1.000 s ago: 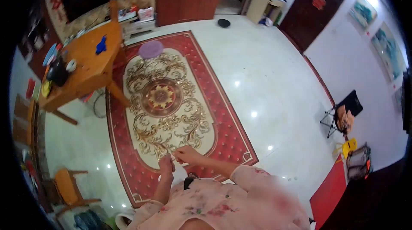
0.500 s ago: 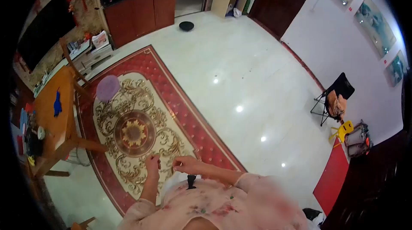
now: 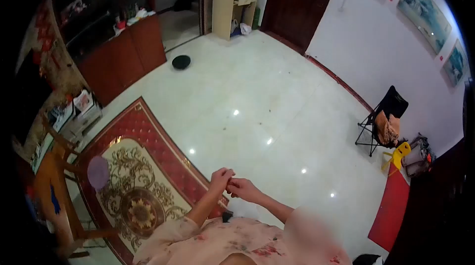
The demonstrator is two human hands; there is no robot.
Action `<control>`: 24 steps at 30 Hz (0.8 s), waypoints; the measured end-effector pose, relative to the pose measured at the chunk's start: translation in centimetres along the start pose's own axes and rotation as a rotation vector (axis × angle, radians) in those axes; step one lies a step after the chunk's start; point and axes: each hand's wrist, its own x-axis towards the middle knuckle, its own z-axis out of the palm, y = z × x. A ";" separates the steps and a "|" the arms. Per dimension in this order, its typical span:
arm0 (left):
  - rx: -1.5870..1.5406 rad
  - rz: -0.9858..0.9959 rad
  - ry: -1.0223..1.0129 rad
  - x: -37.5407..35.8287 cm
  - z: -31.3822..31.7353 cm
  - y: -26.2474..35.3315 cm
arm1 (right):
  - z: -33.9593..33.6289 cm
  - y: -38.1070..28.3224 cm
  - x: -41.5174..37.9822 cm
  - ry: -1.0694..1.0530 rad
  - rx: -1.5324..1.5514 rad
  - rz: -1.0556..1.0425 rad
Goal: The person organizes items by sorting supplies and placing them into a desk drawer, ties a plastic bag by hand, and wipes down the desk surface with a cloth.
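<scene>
My left hand (image 3: 221, 181) and my right hand (image 3: 244, 190) meet in front of my body, their fingertips touching or nearly so. Both are closed with curled fingers. Whatever they may hold is hidden or too small to make out. Just below the wrists, a small black object (image 3: 227, 216) hangs at the front of my pink flowered top (image 3: 237, 238). Under the hands lie the edge of the red and cream patterned rug (image 3: 168, 141) and the pale tiled floor (image 3: 292, 111).
A wooden table (image 3: 59, 210) with a blue item stands left, near a round purple seat (image 3: 98, 173). A black round object (image 3: 181, 62) lies on the floor by the red-brown cabinet (image 3: 123, 59). On the right are a black folding chair (image 3: 393, 101) and a yellow small chair (image 3: 397, 156).
The view has swung to the right and tilted. My hands, apart before, have come together and now sit further right and a little higher in view.
</scene>
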 end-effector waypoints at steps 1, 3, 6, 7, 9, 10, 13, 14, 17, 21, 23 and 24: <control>-0.043 -0.025 -0.009 2.3 0.3 0.3 | -2.6 -1.0 1.5 0.024 0.020 -0.024; -0.001 -0.028 0.026 6.3 0.9 1.5 | -8.5 -3.1 4.8 0.023 0.045 0.021; 0.026 -0.048 0.159 11.0 0.9 4.3 | -14.0 -4.0 10.5 0.000 0.114 0.014; 0.019 -0.053 0.213 12.5 1.0 5.1 | -15.1 -4.3 12.4 -0.026 0.125 0.012; -0.072 -0.091 0.302 16.2 0.8 5.5 | -17.5 -4.6 16.6 -0.086 0.113 -0.049; -0.086 -0.116 0.331 18.2 0.5 5.4 | -18.2 -4.6 18.4 -0.143 0.090 -0.029; -0.159 -0.189 0.416 24.5 0.0 5.1 | -21.7 -5.4 23.4 -0.328 -0.024 -0.068; -0.130 -0.190 0.422 27.0 0.0 5.8 | -23.5 -6.3 24.9 -0.356 -0.024 -0.073; -0.024 -0.213 0.448 34.8 0.1 9.4 | -29.8 -7.5 32.3 -0.335 -0.224 -0.081; 0.059 -0.103 0.522 49.6 1.2 13.6 | -40.2 -10.8 40.0 -0.208 -0.212 -0.006; 0.100 -0.040 0.482 57.2 2.6 17.3 | -45.1 -12.7 43.3 -0.163 -0.098 0.058; 0.180 0.004 0.472 60.9 4.2 19.0 | -47.4 -13.1 45.0 -0.112 -0.055 0.078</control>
